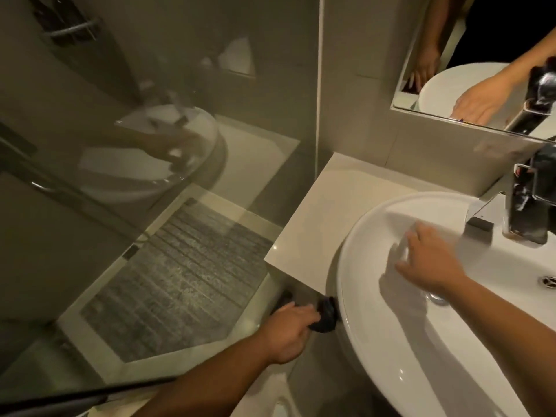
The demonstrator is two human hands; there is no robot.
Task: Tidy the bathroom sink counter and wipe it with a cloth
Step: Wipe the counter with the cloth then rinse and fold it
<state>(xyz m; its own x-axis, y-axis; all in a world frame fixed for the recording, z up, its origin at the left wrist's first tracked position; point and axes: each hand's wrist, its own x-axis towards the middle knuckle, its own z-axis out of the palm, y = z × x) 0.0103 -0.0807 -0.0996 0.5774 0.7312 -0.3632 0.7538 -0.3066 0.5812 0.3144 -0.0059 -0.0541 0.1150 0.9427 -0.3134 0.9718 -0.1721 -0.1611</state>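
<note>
Dim bathroom, with a glass shower screen [126,164] at left. Pale counter [325,212] is bare, beside the white sink [391,341]. Chrome tap [529,203] stands at the rim. Right hand [430,263] rests spread, grip released, inside the basin. Left hand [288,332] reaches below the counter, grip clenched around a dark object [326,314]. Cloth unseen.

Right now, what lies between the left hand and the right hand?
In the head view, the white sink's curved rim and outer wall separate the left hand, low on a dark object, from the right hand inside the basin.
</note>
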